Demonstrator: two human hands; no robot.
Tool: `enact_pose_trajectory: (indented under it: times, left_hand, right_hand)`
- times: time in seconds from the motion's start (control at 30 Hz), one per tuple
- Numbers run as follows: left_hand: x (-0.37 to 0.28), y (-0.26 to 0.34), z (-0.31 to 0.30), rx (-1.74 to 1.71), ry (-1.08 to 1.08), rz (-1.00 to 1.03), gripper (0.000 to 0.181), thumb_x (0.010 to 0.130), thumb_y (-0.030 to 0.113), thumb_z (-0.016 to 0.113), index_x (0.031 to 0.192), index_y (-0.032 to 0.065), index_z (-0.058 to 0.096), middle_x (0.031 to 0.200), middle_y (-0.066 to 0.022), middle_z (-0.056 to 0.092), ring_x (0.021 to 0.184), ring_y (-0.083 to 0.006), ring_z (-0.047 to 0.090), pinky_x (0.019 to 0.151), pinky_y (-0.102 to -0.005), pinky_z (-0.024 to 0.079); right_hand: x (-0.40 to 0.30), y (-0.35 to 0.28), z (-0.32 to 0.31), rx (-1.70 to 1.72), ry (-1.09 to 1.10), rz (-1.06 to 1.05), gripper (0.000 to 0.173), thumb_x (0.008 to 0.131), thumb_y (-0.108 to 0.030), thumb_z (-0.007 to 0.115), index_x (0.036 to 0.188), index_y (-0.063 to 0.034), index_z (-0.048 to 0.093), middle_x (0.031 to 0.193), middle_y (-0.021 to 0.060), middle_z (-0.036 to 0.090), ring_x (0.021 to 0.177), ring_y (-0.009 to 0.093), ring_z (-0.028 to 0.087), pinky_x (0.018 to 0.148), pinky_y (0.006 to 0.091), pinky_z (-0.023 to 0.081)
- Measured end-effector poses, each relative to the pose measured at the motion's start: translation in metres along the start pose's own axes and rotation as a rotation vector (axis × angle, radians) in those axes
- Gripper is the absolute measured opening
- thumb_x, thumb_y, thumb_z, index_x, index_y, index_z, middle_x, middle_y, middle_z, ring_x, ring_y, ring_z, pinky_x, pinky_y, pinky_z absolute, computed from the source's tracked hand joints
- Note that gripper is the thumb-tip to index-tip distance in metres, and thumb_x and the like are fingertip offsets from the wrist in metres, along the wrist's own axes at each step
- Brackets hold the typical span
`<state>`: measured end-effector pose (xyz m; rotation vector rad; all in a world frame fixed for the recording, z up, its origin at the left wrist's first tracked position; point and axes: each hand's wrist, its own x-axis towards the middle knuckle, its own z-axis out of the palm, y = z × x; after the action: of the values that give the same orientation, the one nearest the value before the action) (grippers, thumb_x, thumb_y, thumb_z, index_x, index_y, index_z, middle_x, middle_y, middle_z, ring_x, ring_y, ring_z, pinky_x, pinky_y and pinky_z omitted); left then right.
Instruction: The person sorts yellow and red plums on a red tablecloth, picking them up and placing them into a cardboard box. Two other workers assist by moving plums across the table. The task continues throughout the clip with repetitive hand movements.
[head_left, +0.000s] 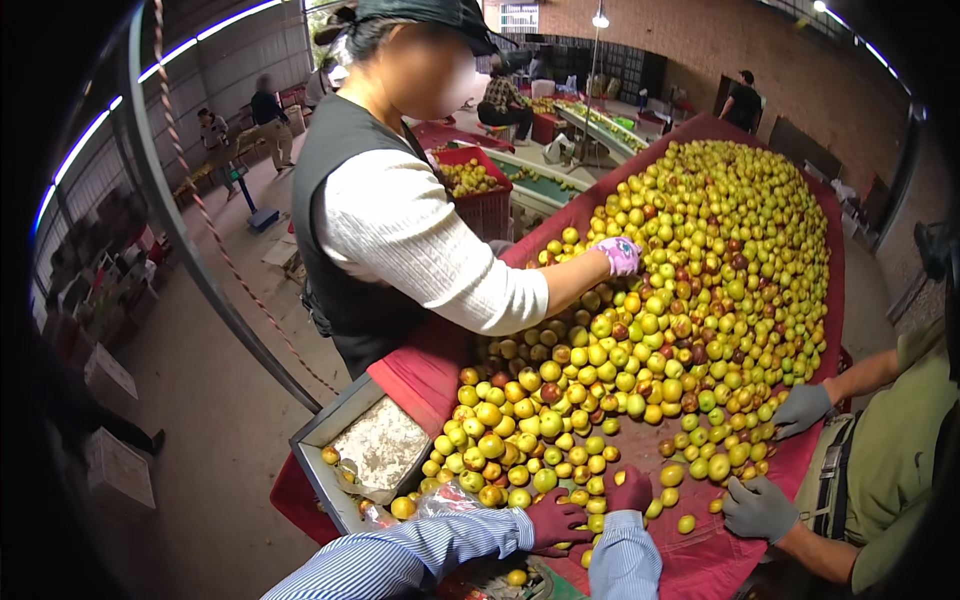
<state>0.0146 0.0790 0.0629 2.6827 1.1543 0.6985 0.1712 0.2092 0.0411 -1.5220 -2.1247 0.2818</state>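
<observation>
A big heap of yellow-green and brownish jujube-like fruits (720, 225) lies on a red cloth (705, 551) over a sloping table. My left hand (556, 520), in a maroon glove, rests palm down at the heap's near edge, its fingers spread against several fruits; whether it grips one cannot be told. Just right of it, my right hand (628, 489), in a matching glove, is curled, with a yellow fruit showing at its fingers. Both sleeves are blue-and-white striped. Clear plastic wrapping (448, 501) lies left of my left hand.
Across the heap a co-worker's purple-gloved hand (621, 256) touches fruit; at right are another person's grey-gloved hands (761, 510). A metal-edged tray (304, 442) borders the table at left. Beyond stand a red crate (484, 214) and a conveyor (536, 180).
</observation>
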Motion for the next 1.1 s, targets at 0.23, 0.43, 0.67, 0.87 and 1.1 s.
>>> enact_pose_trajectory:
  times: [0.23,0.43,0.67,0.87,1.1]
  left_hand:
    - [0.032,0.002,-0.004,-0.001,-0.151,-0.015,0.061,0.061,0.045,0.070,0.117,0.0252,0.056,0.105,-0.0064,0.055,0.102,-0.0280,0.053,0.081,-0.0528,0.039]
    - [0.024,0.017,0.004,0.081,-0.257,-0.219,0.056,0.065,0.040,0.065,0.117,0.0209,0.056,0.111,-0.0095,0.056,0.105,-0.0325,0.053,0.088,-0.0616,0.035]
    - [0.037,0.041,-0.005,0.081,-0.325,-0.232,0.042,0.075,0.039,0.064,0.113,0.0223,0.056,0.104,-0.0080,0.059,0.105,-0.0289,0.052,0.085,-0.0510,0.039]
    - [0.017,0.030,-0.002,-0.174,-0.029,-0.342,0.029,0.083,0.031,0.060,0.107,0.0156,0.058,0.095,-0.0100,0.061,0.094,-0.0328,0.055,0.081,-0.0443,0.039]
    - [-0.048,0.028,0.017,-0.060,-0.068,-0.151,0.018,0.080,0.025,0.060,0.095,0.0161,0.061,0.076,-0.0067,0.060,0.072,-0.0310,0.057,0.061,-0.0444,0.046]
  right_hand:
    - [-0.046,0.073,0.025,0.553,0.330,0.282,0.026,0.071,-0.022,0.071,0.088,-0.0046,0.064,0.085,0.0180,0.065,0.079,0.032,0.064,0.070,0.0394,0.052]
    - [-0.155,0.052,-0.164,0.891,0.435,0.575,0.019,0.076,-0.002,0.068,0.092,-0.0030,0.059,0.084,0.0074,0.065,0.076,0.018,0.062,0.069,0.0322,0.053]
    - [-0.549,0.254,-0.282,1.918,1.585,0.460,0.040,0.085,-0.025,0.061,0.119,-0.0058,0.053,0.119,0.0124,0.058,0.102,0.025,0.057,0.067,0.0338,0.052]
    - [-0.452,0.159,-0.280,1.227,1.293,0.858,0.033,0.085,-0.015,0.061,0.116,-0.0049,0.057,0.113,0.0130,0.059,0.102,0.024,0.058,0.078,0.0335,0.050]
    - [-0.186,-0.029,-0.143,0.433,0.149,0.109,0.052,0.073,-0.010,0.073,0.121,-0.0016,0.054,0.129,0.0180,0.050,0.118,0.032,0.049,0.099,0.0410,0.040]
